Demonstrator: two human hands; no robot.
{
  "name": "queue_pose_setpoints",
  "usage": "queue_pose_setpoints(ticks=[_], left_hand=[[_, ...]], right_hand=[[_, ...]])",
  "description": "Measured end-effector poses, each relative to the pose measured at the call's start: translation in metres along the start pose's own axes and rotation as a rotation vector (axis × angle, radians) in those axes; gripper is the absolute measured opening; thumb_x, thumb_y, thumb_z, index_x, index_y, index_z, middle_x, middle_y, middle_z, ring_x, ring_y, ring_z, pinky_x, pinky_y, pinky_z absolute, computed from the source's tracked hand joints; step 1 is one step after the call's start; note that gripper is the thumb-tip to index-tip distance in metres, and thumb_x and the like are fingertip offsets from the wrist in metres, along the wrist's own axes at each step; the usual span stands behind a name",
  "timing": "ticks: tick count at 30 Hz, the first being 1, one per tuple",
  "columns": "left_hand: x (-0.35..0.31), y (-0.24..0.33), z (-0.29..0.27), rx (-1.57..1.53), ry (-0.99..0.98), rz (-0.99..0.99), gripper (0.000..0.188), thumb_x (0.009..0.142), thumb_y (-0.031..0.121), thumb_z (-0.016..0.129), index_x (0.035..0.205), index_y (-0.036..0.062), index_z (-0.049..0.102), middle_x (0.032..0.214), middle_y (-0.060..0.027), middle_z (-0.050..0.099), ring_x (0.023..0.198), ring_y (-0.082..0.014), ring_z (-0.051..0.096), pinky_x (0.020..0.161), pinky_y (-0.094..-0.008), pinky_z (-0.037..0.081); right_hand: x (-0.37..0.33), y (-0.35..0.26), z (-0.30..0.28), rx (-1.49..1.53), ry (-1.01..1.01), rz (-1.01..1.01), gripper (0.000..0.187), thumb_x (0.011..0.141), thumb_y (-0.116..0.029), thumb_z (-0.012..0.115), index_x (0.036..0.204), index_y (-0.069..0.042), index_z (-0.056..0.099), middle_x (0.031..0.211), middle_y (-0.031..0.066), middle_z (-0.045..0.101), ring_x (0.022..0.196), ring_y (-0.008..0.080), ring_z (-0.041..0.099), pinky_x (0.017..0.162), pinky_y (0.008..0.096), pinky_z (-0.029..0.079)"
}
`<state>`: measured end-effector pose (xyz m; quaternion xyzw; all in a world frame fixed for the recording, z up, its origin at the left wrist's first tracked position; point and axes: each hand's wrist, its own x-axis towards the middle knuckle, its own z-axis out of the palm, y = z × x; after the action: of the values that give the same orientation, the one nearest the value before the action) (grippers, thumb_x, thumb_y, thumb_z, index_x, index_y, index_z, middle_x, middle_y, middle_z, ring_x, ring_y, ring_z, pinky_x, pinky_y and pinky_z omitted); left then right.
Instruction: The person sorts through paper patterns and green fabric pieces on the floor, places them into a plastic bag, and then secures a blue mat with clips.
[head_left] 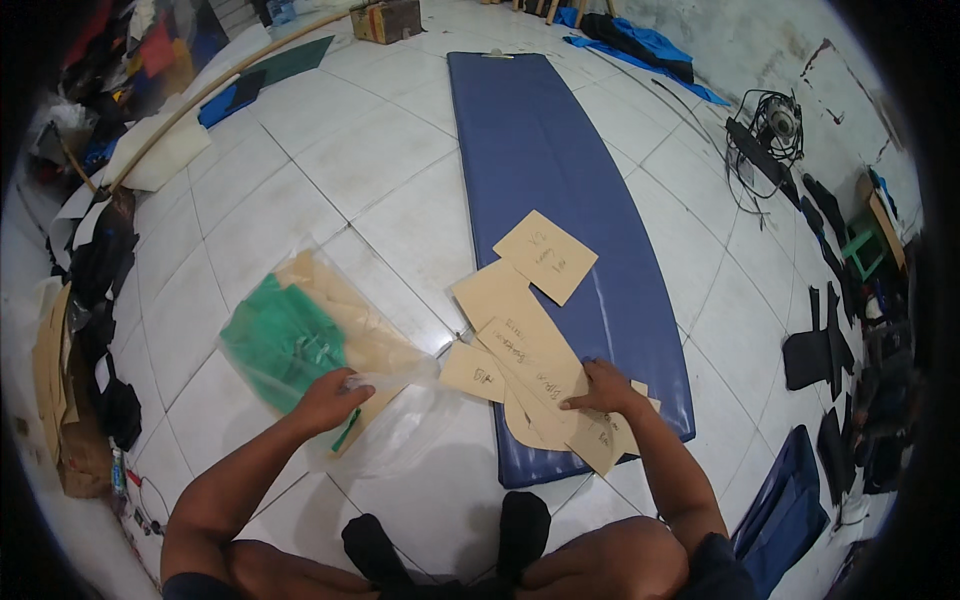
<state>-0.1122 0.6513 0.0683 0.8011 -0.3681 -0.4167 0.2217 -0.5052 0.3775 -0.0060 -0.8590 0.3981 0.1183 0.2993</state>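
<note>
My left hand [330, 398] grips the edge of a clear plastic bag [390, 425] lying on the white tiled floor; inside it are green pieces [285, 340] and tan cardboard patterns [365, 340]. My right hand [605, 390] presses flat on a stack of tan cardboard pattern pieces [530, 360] that overlap the near end of a long blue sheet [570, 200]. One squarish pattern piece [545, 256] lies apart, farther up the blue sheet. Some pieces carry handwriting.
Dark fabric pieces [825, 345] and a blue bag [785, 510] lie to the right. A corded power tool [770, 130] sits far right. Clutter, cardboard [55, 380] and a long pole [215, 85] line the left. My knees and dark socks [525, 525] are at the bottom.
</note>
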Motion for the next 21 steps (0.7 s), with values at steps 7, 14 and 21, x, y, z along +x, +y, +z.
queue_pose_setpoints(ticks=[7,14,21], left_hand=[[-0.010,-0.004,-0.006,-0.007,0.010,0.031,0.042,0.086,0.033,0.064,0.110,-0.0021,0.059,0.102,-0.0144,0.064,0.094,-0.0233,0.059,0.084,-0.0344,0.046],[-0.016,0.001,-0.003,0.029,-0.001,0.018,0.052,0.085,0.040,0.065,0.115,-0.0027,0.057,0.109,-0.0179,0.063,0.101,-0.0260,0.059,0.088,-0.0354,0.046],[-0.024,0.015,-0.004,0.051,0.009,0.035,0.056,0.083,0.041,0.066,0.119,-0.0004,0.056,0.110,-0.0208,0.061,0.101,-0.0292,0.059,0.088,-0.0373,0.046]], right_hand=[[0.000,0.003,0.019,-0.117,0.065,0.004,0.085,0.059,-0.060,0.079,0.110,0.003,0.056,0.103,0.0235,0.060,0.100,0.0378,0.059,0.087,0.0452,0.045],[0.000,-0.006,0.017,-0.017,-0.073,0.136,0.087,0.059,-0.058,0.080,0.117,0.001,0.054,0.109,0.0204,0.063,0.103,0.0355,0.061,0.088,0.0419,0.047],[-0.009,-0.011,0.002,0.246,-0.181,0.144,0.078,0.058,-0.042,0.085,0.118,0.001,0.060,0.113,0.0185,0.065,0.101,0.0311,0.064,0.087,0.0370,0.048]])
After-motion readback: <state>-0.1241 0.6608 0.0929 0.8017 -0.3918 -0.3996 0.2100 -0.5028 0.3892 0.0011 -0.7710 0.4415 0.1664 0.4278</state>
